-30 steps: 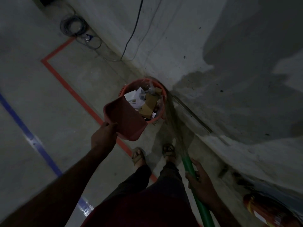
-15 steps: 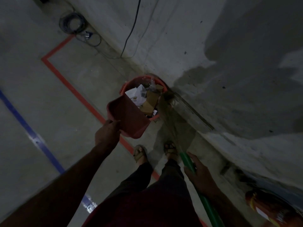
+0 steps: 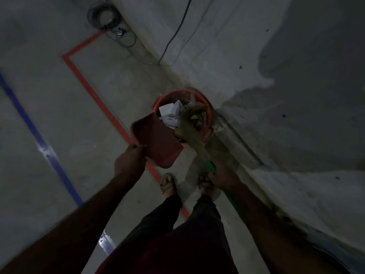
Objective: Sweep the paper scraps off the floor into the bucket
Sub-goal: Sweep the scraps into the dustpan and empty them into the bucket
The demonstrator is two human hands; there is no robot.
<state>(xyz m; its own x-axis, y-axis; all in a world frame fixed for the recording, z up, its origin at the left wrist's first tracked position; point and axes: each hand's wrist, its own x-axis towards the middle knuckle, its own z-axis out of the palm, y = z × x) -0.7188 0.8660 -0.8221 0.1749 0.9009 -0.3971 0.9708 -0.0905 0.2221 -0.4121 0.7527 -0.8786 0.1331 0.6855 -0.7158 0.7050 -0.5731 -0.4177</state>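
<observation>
**Dustpan tipped at bucket, broom head over rim**

Left hand (image 3: 129, 162) grips near edge of red dustpan (image 3: 156, 141), tilted against orange bucket (image 3: 207, 107). Paper scraps (image 3: 169, 112) sit inside bucket, by the wall. Right hand (image 3: 222, 176) curled round green broom handle (image 3: 211, 167); bristles (image 3: 190, 120) rest over bucket opening. Red tape line (image 3: 94, 93) on floor.

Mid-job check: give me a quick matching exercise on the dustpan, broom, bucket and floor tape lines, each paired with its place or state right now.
Things:
1. dustpan
2. broom
3. bucket
4. blue tape line

Places or states:
A. on the floor by the wall, holding paper scraps
B. bristles over the bucket, green handle in the right hand
C. runs along the floor, far left
D. tilted at the bucket's rim, held by the left hand

Pairs: 1-D, 2-B, 3-A, 4-C
</observation>
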